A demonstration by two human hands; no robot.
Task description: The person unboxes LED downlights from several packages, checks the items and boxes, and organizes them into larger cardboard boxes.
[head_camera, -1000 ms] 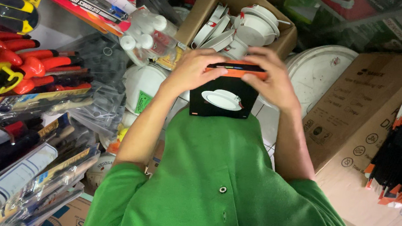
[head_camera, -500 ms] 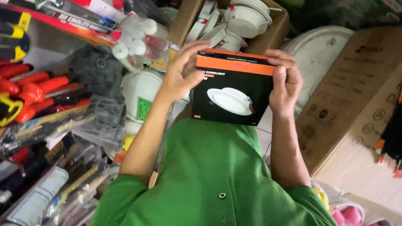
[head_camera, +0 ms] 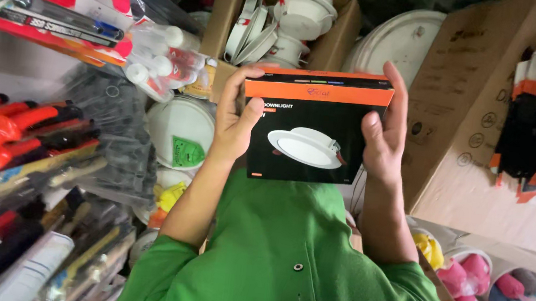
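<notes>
Bright even light, soft shadows, saturated colours, sharp centre, slight blur and stretch at edges

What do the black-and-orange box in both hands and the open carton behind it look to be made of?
The boxed downlight, held by the left hand and right hand, looks like printed cardboard with a smooth finish and crisp folded edges. The open carton looks like plain brown corrugated cardboard, matte.

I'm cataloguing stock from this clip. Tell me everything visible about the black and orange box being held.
The box is flat, rectangular cardboard, black with an orange top band and a picture of a round white downlight. It looks closed and undamaged, held face-on to the camera. The left hand and right hand grip its sides, above the green shirt.
</notes>
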